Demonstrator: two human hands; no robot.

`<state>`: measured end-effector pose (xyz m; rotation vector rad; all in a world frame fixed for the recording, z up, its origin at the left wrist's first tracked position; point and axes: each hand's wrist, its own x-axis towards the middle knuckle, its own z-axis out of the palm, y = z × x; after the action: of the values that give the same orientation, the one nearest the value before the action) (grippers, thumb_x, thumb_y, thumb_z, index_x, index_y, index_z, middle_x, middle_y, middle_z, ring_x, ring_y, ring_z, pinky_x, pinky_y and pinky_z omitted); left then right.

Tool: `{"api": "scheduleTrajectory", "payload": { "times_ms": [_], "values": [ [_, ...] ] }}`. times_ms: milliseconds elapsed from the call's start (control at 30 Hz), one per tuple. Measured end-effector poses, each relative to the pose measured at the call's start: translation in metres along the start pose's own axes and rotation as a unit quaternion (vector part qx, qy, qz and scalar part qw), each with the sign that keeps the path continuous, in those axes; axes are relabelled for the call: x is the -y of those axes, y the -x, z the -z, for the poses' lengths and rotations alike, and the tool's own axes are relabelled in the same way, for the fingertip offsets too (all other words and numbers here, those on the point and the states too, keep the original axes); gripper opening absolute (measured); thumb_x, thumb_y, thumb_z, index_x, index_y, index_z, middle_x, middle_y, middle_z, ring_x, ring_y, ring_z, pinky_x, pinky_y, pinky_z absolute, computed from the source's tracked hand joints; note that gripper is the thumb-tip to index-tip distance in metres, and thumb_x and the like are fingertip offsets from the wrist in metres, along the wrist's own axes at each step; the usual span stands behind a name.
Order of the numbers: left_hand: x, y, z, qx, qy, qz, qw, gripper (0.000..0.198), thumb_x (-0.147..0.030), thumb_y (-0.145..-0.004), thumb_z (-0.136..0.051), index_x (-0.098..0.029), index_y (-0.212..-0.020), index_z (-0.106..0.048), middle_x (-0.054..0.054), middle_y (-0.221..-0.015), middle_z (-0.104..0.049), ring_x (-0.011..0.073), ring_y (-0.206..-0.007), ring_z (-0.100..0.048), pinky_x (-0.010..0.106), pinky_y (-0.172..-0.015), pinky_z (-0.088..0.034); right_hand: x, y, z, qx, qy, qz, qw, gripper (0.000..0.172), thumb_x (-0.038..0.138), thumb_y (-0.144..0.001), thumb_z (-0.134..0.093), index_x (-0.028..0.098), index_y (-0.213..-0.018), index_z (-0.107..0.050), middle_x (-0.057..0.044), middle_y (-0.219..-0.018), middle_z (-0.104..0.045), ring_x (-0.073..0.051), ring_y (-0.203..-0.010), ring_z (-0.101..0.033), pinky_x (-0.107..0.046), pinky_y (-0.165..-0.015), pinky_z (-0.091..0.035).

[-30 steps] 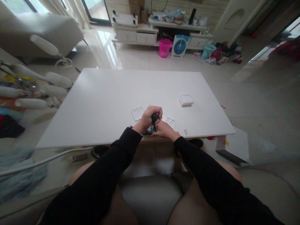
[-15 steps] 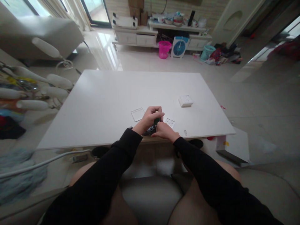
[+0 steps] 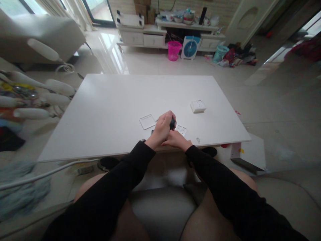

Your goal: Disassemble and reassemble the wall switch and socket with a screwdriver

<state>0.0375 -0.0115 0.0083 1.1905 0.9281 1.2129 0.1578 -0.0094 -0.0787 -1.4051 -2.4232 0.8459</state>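
Note:
My left hand (image 3: 162, 129) is closed round the dark green handle of a screwdriver (image 3: 172, 124), held upright over the near edge of the white table (image 3: 112, 107). My right hand (image 3: 177, 139) lies just below and to the right, fingers pressed on a small dark part that the left hand mostly hides. A thin clear square frame (image 3: 147, 121) lies left of the hands. A small white insert with holes (image 3: 182, 130) lies to their right. A white wall socket (image 3: 198, 106) sits farther right.
A tiny white piece (image 3: 198, 140) lies by the table's front edge. White padded rods (image 3: 59, 87) stick out at the left. A grey cable (image 3: 47, 173) runs below the table. Across the floor stand a pink basket (image 3: 174, 51), a blue fan (image 3: 190, 48) and a white cabinet (image 3: 142, 35).
My left hand has turned on the screwdriver handle and now covers the dark part beneath. The view has drifted slightly. My right hand stays in place.

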Motion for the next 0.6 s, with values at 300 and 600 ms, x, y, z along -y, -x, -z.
{"api": "scheduleTrajectory", "payload": {
  "times_ms": [300,600],
  "values": [
    [0.001,-0.010,0.024,0.188,0.114,0.048,0.974,0.039,-0.054,-0.078,-0.066,-0.023,-0.066,-0.046,-0.006,-0.045,-0.041,0.0077,-0.040,-0.033,0.027,-0.044,-0.018,0.004,0.001,0.002,-0.002,0.006,-0.020,1.000,0.053,0.031,-0.068,-0.098,0.018,-0.112,-0.072,-0.012,-0.109,-0.074,-0.034,-0.105,-0.072,-0.037,-0.085,-0.056],
    [-0.009,-0.014,0.032,0.032,-0.008,0.049,0.998,0.031,-0.043,-0.081,-0.071,-0.019,-0.068,-0.057,0.002,-0.062,-0.062,0.0122,-0.059,-0.058,0.026,-0.058,-0.044,0.006,0.002,0.004,0.008,0.012,-0.008,1.000,0.067,0.031,-0.069,-0.097,0.018,-0.125,-0.064,-0.011,-0.126,-0.064,-0.029,-0.111,-0.068,-0.040,-0.094,-0.055]
  ]
}}
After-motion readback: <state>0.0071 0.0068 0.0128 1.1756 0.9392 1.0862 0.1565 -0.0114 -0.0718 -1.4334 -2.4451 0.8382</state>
